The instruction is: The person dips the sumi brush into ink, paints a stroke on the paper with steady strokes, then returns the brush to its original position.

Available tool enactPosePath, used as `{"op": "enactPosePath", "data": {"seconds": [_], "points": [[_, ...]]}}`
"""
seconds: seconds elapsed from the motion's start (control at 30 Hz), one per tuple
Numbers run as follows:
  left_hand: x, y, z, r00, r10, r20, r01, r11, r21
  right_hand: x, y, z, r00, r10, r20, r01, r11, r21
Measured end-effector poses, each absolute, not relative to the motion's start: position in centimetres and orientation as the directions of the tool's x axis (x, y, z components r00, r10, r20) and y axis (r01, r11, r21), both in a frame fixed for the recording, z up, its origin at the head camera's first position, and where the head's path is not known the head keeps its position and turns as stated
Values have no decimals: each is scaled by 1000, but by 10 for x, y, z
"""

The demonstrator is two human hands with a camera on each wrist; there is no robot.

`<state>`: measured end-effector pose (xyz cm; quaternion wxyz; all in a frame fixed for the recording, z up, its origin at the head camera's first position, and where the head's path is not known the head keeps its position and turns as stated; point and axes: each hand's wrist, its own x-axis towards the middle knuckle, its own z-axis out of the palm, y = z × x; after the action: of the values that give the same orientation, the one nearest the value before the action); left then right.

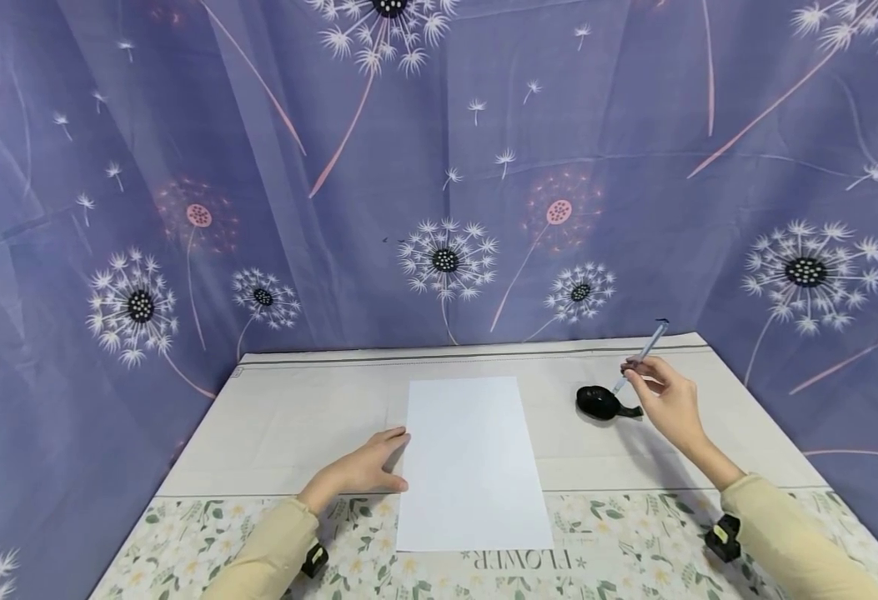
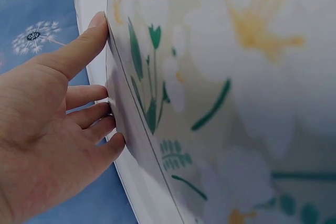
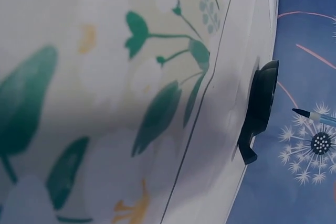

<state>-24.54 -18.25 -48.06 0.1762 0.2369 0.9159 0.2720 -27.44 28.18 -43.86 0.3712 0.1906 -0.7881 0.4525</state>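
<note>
My left hand (image 1: 367, 462) rests at the left edge of a white sheet of paper (image 1: 469, 467), thumb and fingers spread. In the left wrist view, that same hand (image 2: 58, 114) has its fingertips down on the surface. Over to the right, my right hand (image 1: 667, 404) pinches a slim brush (image 1: 649, 343) with a pale blue handle. Its dark bristle tip (image 3: 301, 113) shows in the right wrist view, where the hand itself is out of frame. Close beside the brush sits a small black dish (image 1: 599, 402) with a short handle, also seen side-on in the right wrist view.
A cloth (image 1: 318, 383) covers the table, plain pale at the back and flower-printed at the front. A purple dandelion-patterned curtain (image 1: 363, 250) stands behind it and on both sides. Black wrist devices (image 1: 724, 537) are worn under the sleeves.
</note>
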Motion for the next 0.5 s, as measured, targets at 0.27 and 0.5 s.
{"op": "enactPosePath", "data": {"seconds": [0.27, 0.5], "points": [[-246, -184, -481, -826, 533, -184, 346, 737, 581, -281, 285, -444, -718, 28, 696, -598, 488, -636], [-244, -185, -481, -825, 534, -184, 344, 734, 586, -296, 296, -465, -817, 48, 574, -473, 515, -715]]}}
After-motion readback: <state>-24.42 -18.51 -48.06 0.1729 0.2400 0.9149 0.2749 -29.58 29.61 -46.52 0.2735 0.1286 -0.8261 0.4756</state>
